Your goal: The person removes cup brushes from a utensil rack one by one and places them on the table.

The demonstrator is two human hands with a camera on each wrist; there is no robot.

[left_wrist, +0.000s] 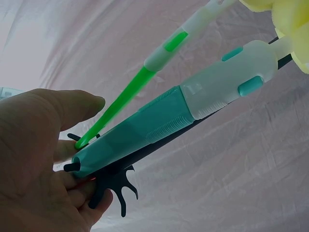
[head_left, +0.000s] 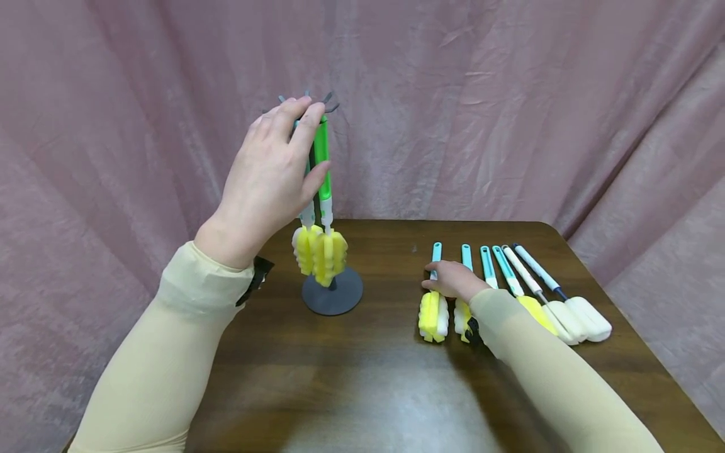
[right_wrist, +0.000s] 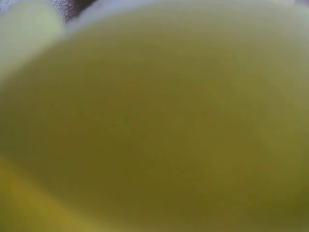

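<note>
A grey hook stand [head_left: 331, 296] rises from the table [head_left: 362, 384] left of centre. Two brushes with yellow sponge heads [head_left: 320, 251] hang from its top: a green-handled one [head_left: 323, 160] and a teal-handled one [left_wrist: 159, 121]. My left hand [head_left: 318, 139] is raised at the hooks [left_wrist: 113, 186] and pinches the top end of the teal handle; the green handle [left_wrist: 125, 104] runs beside it. Low on the right, my right hand [head_left: 444, 277] lies curled over the handle of the leftmost flat brush [head_left: 435, 314]. A blurred yellow sponge [right_wrist: 154, 125] fills the right wrist view.
Several more sponge brushes [head_left: 532, 289] lie side by side to the right of my right hand, the last ones with white heads [head_left: 589, 321], near the table's right edge. A pink curtain [head_left: 510, 94] hangs behind the table.
</note>
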